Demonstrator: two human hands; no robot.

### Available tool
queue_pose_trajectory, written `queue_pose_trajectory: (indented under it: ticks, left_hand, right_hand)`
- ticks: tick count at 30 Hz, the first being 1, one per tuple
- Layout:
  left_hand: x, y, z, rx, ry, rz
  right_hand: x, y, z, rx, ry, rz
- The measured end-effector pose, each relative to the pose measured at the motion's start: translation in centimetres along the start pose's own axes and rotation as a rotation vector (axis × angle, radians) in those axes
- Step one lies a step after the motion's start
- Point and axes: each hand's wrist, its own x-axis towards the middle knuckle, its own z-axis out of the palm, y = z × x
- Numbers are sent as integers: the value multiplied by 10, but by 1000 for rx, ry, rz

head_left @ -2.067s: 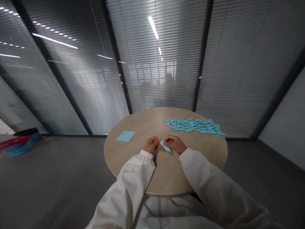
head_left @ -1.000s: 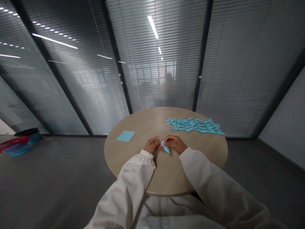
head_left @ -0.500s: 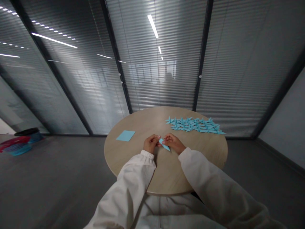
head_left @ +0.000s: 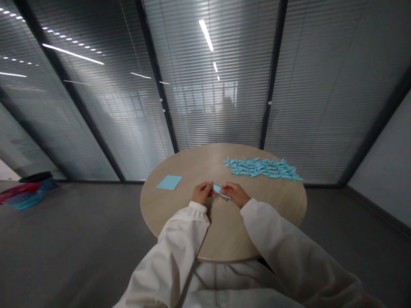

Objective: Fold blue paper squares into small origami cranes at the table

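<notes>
Two hands on my feed. Do you see the same?

Same here. I have the left hand (head_left: 202, 192) and the right hand (head_left: 234, 193) close together near the middle of the round wooden table (head_left: 180, 222), both coming out of white cuffed sleeves (head_left: 173, 252).

What are they grasping?

One folded strip of light-blue paper (head_left: 222, 190), pinched between them. The fingers of both hands are closed on it and neither hand has let go. Its free tip points toward 4 o'clock. From this angle I cannot tell whether it touches the tabletop.

What else is on the table?

At 10 o'clock lies a flat square sheet of the same blue paper (head_left: 169, 182), well apart from the left hand. At 1 to 2 o'clock, a dense layer of origami cranes (head_left: 263, 168) sits side by side, nearer the right hand but not touching it.

And beyond the table?

At 12 o'clock I see a glass partition with slatted blinds (head_left: 218, 85). On the floor around 9 o'clock sits a red-and-blue basket (head_left: 24, 199), with something black on top that is too small to make out.
</notes>
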Motion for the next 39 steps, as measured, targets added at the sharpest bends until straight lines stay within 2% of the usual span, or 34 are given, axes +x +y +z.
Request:
queue_pose_trajectory:
  ticks: [15,29,32,39]
  left_hand:
    - [0,-2,1,-113,-86,-23]
    - [1,-5,1,-92,-82,-50]
    - [-2,-2,2,-51,-96,-34]
    - [-6,1,4,96,-97,106]
  right_hand:
    - [0,1,-3,11,53,41]
    - [1,1,-4,25,45,56]
    - [0,0,-4,20,26,58]
    - [-2,-3,-3,2,-15,87]
